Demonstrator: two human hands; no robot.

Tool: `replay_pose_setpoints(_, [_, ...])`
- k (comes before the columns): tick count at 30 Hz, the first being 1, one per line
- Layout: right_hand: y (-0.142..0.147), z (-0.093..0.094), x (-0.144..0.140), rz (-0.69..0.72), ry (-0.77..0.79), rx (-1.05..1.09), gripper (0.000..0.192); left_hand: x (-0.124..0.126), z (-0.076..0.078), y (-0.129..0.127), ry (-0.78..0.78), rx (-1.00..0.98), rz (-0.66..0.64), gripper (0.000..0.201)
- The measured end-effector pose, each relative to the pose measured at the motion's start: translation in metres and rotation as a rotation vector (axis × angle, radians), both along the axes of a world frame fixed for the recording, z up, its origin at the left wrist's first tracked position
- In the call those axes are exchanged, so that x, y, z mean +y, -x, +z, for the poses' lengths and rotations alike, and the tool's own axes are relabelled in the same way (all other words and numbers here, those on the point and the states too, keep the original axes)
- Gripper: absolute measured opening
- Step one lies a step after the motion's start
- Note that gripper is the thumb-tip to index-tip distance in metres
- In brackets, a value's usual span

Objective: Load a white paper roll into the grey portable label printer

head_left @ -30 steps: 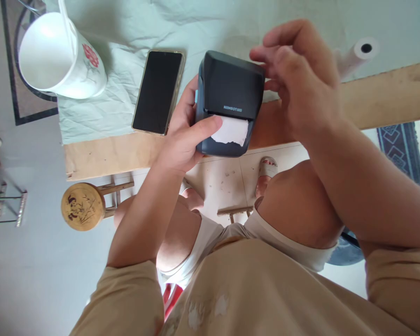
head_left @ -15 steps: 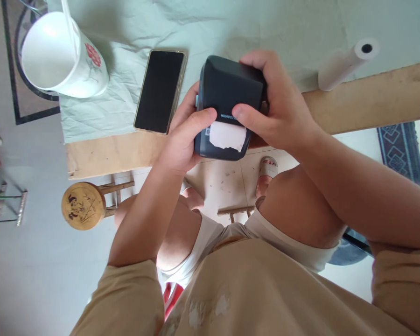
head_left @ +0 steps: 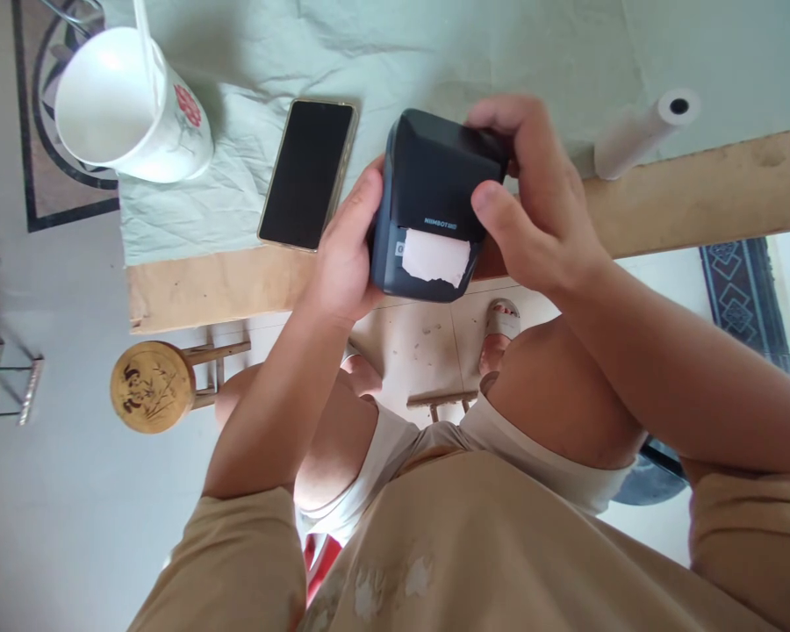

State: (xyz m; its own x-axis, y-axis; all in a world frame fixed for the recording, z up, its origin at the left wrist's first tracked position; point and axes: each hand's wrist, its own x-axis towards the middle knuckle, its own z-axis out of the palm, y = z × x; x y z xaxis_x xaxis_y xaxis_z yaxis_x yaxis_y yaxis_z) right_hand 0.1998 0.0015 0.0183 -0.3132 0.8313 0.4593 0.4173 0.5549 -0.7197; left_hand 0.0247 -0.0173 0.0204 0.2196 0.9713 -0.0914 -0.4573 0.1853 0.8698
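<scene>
We grip a black NIIMBOT printer [head_left: 442, 171] between our left hand [head_left: 350, 250] and right hand [head_left: 541, 206], torn-edged white paper [head_left: 435, 256] protruding.

- Looks like a home, though cannot tell which room.
- Has a pale green cloth [head_left: 401, 53] over a wooden table [head_left: 698, 195], with a flower-printed bucket [head_left: 175, 145] at one end.
- Includes a wooden stool [head_left: 153, 386] with a decorated round seat.
- Shows a tiled floor [head_left: 431, 347] with a patterned band [head_left: 743, 294], plus an open-toed sandal [head_left: 501, 325].

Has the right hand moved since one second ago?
Yes, leftward: the right hand partly hid the white paper roll then, but is now clear of it and on the NIIMBOT printer.
</scene>
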Motion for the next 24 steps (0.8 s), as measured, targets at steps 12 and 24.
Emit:
replay_pose_setpoints(12, [-0.0024,-0.0014,0.0001,0.082,-0.085,-0.042,0.048,0.0012,-0.0093,0.0048,0.036,0.014,0.080,0.034])
replay_pose_setpoints(24, [-0.0057,0.0045,-0.0001,0.089,-0.057,-0.207,0.065,0.0041,-0.0102,0.0036,0.015,-0.042,0.124,0.025])
